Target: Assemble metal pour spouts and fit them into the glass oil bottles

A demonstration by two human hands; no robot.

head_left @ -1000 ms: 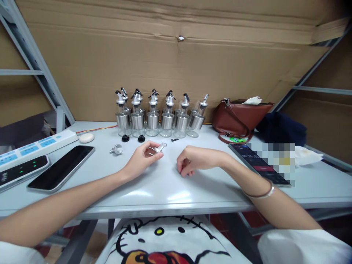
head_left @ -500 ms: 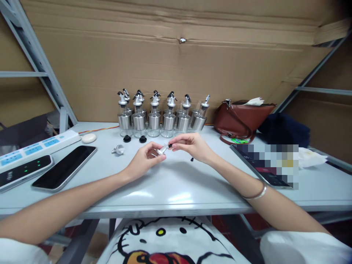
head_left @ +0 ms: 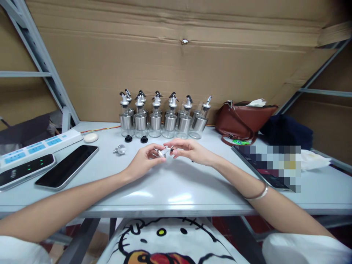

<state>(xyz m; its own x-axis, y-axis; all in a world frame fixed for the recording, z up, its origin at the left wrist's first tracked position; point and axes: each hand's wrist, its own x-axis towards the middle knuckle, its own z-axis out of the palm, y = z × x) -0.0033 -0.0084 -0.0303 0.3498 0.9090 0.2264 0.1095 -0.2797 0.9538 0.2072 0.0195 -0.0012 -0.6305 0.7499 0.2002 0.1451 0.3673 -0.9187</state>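
Note:
My left hand [head_left: 145,160] pinches a small silver metal spout [head_left: 162,151] above the pale table [head_left: 170,187]. My right hand [head_left: 189,150] meets it from the right, its fingertips closed on a tiny black piece [head_left: 172,149] held against the spout's tip. A second loose silver spout [head_left: 120,149] lies on the table to the left. Two black round stoppers [head_left: 128,138] [head_left: 143,139] sit just in front of a row of several glass-and-steel dispenser bottles [head_left: 162,117].
On the left lie a dark tablet [head_left: 67,165], a device with green lights [head_left: 24,170], a white power strip [head_left: 41,142] and a small oval white object [head_left: 90,137]. A brown bag [head_left: 244,119] and a screen [head_left: 264,165] are at the right. Cardboard [head_left: 176,66] backs the table.
My right hand lifted from the table, picked up a small black piece and brought it to the spout held in my left hand. The left hand stayed almost in place.

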